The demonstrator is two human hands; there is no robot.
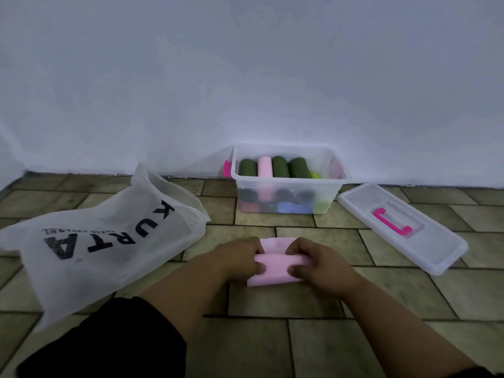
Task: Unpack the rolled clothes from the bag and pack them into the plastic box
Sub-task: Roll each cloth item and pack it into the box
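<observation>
While I watch through the head view, both hands curl round the cloth (275, 272), a pink piece half rolled on the floor tiles (272, 304) in front of me. The left hand (240, 257) grips the roll's left end, fingers bent over the top and thumb against the near side. The right hand (317, 264) grips the right end the same way. Both forearms reach forward and converge, wrists low. Between the hands, a flat unrolled strip of the cloth points toward the box (289, 182). That clear box stands open by the wall (245, 77), beyond the hands. Its top layer holds three green rolls (248, 167) and one pink roll (265, 166) side by side, with a yellow-green bit at the right end. Through its front I make out blurred dark, red, blue and light green shapes below. The lid (436, 241) lies flat just right of the box, and the bag (109, 241) slumps to the left.
</observation>
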